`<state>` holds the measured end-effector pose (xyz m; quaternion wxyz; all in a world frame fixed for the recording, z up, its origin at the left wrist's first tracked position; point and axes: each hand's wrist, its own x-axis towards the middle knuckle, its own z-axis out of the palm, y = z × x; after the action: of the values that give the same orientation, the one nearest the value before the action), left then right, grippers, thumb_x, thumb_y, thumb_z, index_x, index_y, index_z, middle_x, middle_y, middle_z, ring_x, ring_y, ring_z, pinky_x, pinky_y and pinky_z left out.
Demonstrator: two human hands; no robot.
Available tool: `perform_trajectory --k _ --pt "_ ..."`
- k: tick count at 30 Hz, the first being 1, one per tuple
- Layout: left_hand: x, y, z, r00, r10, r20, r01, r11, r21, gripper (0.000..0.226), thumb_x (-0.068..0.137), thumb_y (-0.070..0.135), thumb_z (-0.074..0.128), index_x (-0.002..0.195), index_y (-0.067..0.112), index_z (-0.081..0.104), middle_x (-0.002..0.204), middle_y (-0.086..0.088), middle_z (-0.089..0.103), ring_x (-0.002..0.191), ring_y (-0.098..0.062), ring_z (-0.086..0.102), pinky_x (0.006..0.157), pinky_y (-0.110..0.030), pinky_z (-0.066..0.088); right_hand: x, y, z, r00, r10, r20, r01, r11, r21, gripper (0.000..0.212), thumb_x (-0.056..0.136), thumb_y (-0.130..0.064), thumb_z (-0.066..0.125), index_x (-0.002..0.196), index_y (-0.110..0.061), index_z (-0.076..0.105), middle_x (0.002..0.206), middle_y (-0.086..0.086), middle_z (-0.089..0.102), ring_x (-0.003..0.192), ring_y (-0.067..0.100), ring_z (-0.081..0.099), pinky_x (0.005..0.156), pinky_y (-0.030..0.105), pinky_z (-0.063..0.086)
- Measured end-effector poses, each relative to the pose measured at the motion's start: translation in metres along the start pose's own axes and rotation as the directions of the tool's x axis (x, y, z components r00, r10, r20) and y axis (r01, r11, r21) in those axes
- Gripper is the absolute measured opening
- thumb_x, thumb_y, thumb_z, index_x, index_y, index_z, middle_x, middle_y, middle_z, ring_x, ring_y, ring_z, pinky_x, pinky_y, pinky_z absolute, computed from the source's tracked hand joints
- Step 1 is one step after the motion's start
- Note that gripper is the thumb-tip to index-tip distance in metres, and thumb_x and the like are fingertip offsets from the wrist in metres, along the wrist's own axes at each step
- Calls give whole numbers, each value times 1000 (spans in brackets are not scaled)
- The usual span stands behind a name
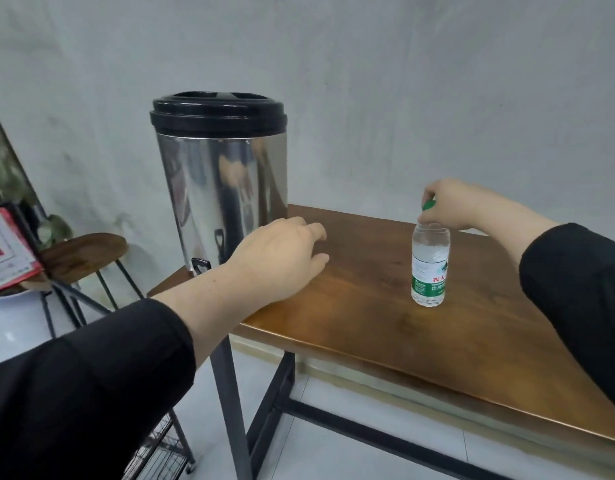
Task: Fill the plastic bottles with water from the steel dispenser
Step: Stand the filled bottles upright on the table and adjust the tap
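So the plastic bottle [430,265] stands upright on the wooden table [385,327], out at about 3 o'clock from the steel dispenser [223,188], well apart from it. The right hand [448,204] pinches the green cap [428,205] from above. The left hand [281,258] hovers over the table with fingers loosely spread, gripping nothing, just beside the dispenser's base near its black tap [199,265]. A wooden stool [81,252] sits around 9 o'clock.

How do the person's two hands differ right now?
The right hand pinches the green cap of the bottle; the left hand holds nothing. The right hand's fingers are curled, the left hand's relaxed over the table by the dispenser. Both wear black sleeves.
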<state>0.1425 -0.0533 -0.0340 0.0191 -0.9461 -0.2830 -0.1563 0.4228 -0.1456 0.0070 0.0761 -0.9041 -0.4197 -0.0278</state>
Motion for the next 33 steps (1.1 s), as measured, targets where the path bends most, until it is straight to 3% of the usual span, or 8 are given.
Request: perform_trajectory --k 6,9,12,15,18,23,27,33 --pt "-32 -31 -24 997 -76 -27 74 996 -45 41 105 46 49 144 31 51 131 5 62 113 -18 61 93 -34 55 -47 -96 -30 965 -254 64 249 966 76 16 82 -42 75 86 -27 70 87 6 72 63 23 59 67 33 49" --pt "-64 -70 -45 990 -129 -53 126 991 -47 37 105 43 49 138 28 56 120 4 64 100 -18 62 84 -33 54 -76 -161 -31 908 -408 91 394 908 142 21 81 -47 76 85 -28 71 79 11 73 54 23 57 66 36 53" --pt "-105 -130 -61 972 -225 -72 229 971 66 39 105 43 47 140 27 55 130 0 64 100 -22 62 84 -37 52 -107 -235 -18 822 -562 97 536 819 205 18 81 -46 77 85 -30 70 71 2 72 53 20 65 65 36 57" --pt "-154 -196 -65 928 -365 -66 371 902 221 40 103 41 48 139 25 56 128 -5 63 109 -31 62 93 -43 52 -128 -305 10 736 -668 111 619 730 290 19 82 -43 78 87 -28 69 68 2 71 57 22 70 66 40 60" --pt "-207 -253 -61 866 -498 -52 494 832 253 35 101 36 50 131 23 62 112 -4 64 91 -26 61 83 -42 57 -138 -374 51 651 -744 153 676 659 329 19 84 -41 79 88 -26 66 76 4 72 60 24 71 68 43 62" --pt "-289 -321 -41 778 -629 1 597 740 310 37 102 42 54 131 20 61 119 -5 66 97 -25 66 83 -45 61 -146 -481 134 510 -826 241 743 564 360 18 90 -32 75 99 -20 64 80 -2 62 61 16 63 60 30 50" --pt "-338 -360 -18 718 -696 4 659 682 317 42 102 46 54 135 22 60 124 -4 67 102 -25 67 89 -45 59 -152 -553 208 463 -848 258 781 528 334 21 90 -36 74 102 -25 61 95 -1 62 74 16 58 63 31 47" --pt "-375 -404 14 689 -724 35 666 652 361 42 103 46 52 139 26 57 130 -3 65 116 -27 62 101 -46 51 -167 -628 303 390 -882 264 830 461 314 15 93 -28 69 105 -24 60 103 3 63 90 24 56 71 32 41"
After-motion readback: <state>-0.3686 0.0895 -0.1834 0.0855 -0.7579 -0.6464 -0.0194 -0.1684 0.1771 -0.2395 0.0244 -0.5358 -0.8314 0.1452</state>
